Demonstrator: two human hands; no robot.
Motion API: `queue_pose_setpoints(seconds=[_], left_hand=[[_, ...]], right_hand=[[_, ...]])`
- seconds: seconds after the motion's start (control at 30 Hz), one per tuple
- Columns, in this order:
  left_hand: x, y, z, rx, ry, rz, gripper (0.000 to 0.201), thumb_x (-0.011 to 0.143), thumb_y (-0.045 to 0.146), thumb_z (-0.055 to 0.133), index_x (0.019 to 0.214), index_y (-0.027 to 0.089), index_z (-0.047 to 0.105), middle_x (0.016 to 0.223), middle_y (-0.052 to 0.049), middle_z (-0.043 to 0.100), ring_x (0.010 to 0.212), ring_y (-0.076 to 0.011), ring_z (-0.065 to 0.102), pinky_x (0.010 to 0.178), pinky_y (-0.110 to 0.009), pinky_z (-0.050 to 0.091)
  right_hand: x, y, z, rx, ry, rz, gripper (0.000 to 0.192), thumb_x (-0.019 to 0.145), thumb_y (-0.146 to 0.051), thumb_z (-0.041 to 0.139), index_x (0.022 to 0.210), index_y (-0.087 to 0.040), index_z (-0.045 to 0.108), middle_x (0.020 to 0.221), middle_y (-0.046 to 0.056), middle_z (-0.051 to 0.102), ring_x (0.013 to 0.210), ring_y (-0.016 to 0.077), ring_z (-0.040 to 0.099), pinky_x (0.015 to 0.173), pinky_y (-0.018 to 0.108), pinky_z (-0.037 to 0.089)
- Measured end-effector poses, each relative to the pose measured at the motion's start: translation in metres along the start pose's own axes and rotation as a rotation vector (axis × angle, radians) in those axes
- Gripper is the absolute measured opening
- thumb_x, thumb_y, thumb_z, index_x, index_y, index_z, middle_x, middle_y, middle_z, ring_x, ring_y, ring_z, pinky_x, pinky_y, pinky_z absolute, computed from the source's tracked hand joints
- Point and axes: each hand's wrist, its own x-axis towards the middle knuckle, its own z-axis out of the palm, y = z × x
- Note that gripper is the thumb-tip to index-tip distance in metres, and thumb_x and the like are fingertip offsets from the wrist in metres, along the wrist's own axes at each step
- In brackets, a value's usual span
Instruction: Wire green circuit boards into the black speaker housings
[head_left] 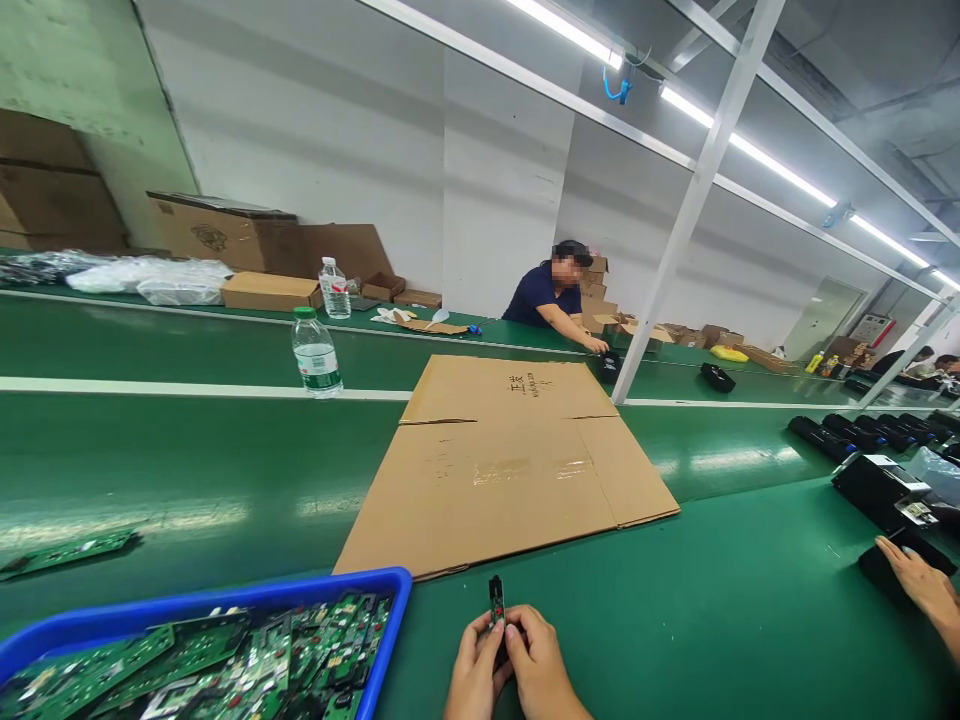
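Close to the bottom edge, my left hand (474, 668) and my right hand (541, 665) meet with thumbs side by side. Between them they grip a small, narrow circuit board (496, 597), held upright, its dark end sticking up above my fingers and a reddish spot on its face. My fingers hide its lower part. To the left of my hands is a blue tray (401, 600) heaped with green circuit boards (277, 650). A flattened cardboard sheet (517, 490) lies just beyond my hands on the green work surface (675, 600).
A single circuit board (71, 552) lies far left. Water bottles (316, 352) stand behind. At right, a co-worker's hand (919, 580) touches a black item near black devices (874, 485). Across the line, another person (551, 290) reaches toward a black object. A white post (694, 200) rises beside the cardboard.
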Motion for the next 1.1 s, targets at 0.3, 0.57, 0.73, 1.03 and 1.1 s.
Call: queue_pose_setpoints(seconds=[0.3,0.57,0.73,1.03,1.1], left_hand=[[0.0006,0.0035,-0.0007,-0.001,-0.008,-0.035,0.033,0.056,0.025,0.072,0.082,0.018,0.054,0.081,-0.005,0.068,0.084,-0.0245,0.065,0.065,-0.028,0.054],[-0.0041,0.0051,0.0009,-0.002,-0.012,-0.020,0.030,0.057,0.023,0.071,0.082,0.018,0.055,0.079,-0.005,0.067,0.082,-0.0244,0.065,0.065,-0.028,0.054],[-0.0042,0.0044,0.0006,0.000,-0.007,-0.022,0.031,0.057,0.023,0.070,0.083,0.018,0.054,0.077,-0.004,0.067,0.082,-0.0239,0.065,0.065,-0.028,0.054],[-0.0049,0.0066,0.0029,0.004,-0.007,-0.032,0.029,0.059,0.022,0.070,0.083,0.018,0.054,0.079,-0.004,0.067,0.084,-0.0234,0.065,0.067,-0.028,0.054],[-0.0055,0.0072,0.0028,0.005,-0.006,-0.032,0.028,0.059,0.022,0.069,0.083,0.018,0.054,0.080,-0.004,0.067,0.085,-0.0234,0.065,0.068,-0.028,0.054]], right_hand=[[-0.0009,0.0006,-0.0011,-0.007,-0.003,0.014,0.019,0.084,-0.024,0.040,0.080,-0.018,0.058,0.083,0.005,0.060,0.082,0.0163,0.057,0.075,0.026,0.043],[-0.0005,-0.0035,-0.0013,-0.007,-0.001,0.014,0.020,0.084,-0.022,0.040,0.079,-0.018,0.059,0.081,0.004,0.061,0.083,0.0163,0.057,0.076,0.026,0.043],[-0.0005,-0.0040,-0.0019,-0.010,0.000,0.017,0.021,0.085,-0.023,0.040,0.080,-0.018,0.059,0.081,0.004,0.061,0.083,0.0160,0.057,0.076,0.026,0.043],[-0.0002,-0.0020,-0.0024,-0.023,0.000,0.001,0.022,0.085,-0.025,0.040,0.079,-0.018,0.060,0.081,0.004,0.061,0.082,0.0156,0.057,0.076,0.026,0.043],[-0.0004,-0.0026,-0.0019,-0.023,0.007,-0.004,0.022,0.085,-0.024,0.040,0.079,-0.019,0.060,0.081,0.004,0.061,0.081,0.0157,0.057,0.075,0.026,0.043]])
